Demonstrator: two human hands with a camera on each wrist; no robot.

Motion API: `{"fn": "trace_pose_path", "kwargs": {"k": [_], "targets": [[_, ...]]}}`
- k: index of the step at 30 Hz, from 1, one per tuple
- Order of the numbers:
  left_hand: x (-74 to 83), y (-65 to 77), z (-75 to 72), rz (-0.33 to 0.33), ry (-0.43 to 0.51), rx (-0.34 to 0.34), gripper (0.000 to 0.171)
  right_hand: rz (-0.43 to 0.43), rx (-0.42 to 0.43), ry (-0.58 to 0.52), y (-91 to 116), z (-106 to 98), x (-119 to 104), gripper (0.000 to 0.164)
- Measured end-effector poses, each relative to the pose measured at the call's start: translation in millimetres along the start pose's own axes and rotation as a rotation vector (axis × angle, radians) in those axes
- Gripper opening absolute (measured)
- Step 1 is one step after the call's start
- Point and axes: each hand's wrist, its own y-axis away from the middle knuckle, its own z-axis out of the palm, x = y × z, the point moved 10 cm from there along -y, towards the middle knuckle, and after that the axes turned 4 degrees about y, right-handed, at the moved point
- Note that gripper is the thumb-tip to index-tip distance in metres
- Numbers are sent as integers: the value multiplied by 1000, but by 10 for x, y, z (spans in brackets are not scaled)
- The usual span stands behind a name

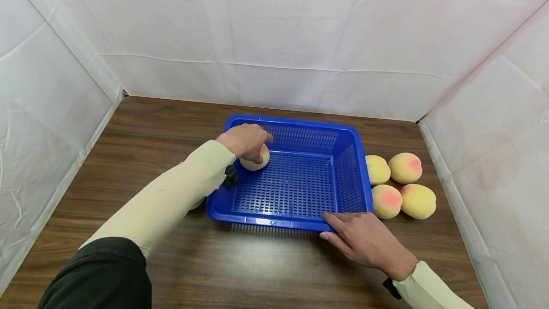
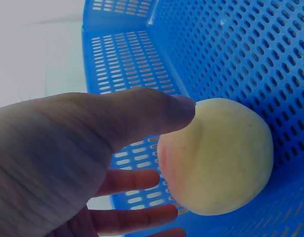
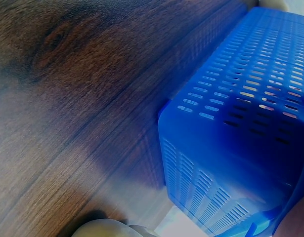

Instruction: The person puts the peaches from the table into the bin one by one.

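Note:
A blue plastic basket (image 1: pixel 285 223) with slotted walls sits on the brown wooden table. Inside its left end lies a pale yellow peach (image 2: pixel 226 163) with a pink blush. My left hand (image 1: pixel 249 141) reaches over the left rim to this peach. In the left wrist view the thumb overlaps the peach's upper edge, while the other fingers extend loosely beside it without wrapping round. At the front right corner, my right hand (image 1: pixel 364 240) holds the basket's rim, thumb outside and fingers over the top. Only a sliver of that hand shows in the right wrist view.
Several yellow-pink peaches (image 1: pixel 405 168) lie grouped on the table just right of the basket. A pale rounded thing (image 1: pixel 198 204) peeks out beneath the left forearm. White sheeting (image 1: pixel 274 27) walls off the table's back and both sides.

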Motion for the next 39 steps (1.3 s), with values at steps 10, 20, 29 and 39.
{"fn": "trace_pose_path", "kwargs": {"k": [10,20,29,39], "targets": [[-16,50,-98,-2,27,-2,61,2,-6,-1,-11,5,12,33],[-24,86,-189,-3,16,12,61,-5,-3,1,-23,8,26,33],[-36,131,-294,2,12,43,57,-14,7,6,-33,5,31,32],[-53,197,-376,1,17,66,58,-23,15,6,-64,8,35,31]]}}
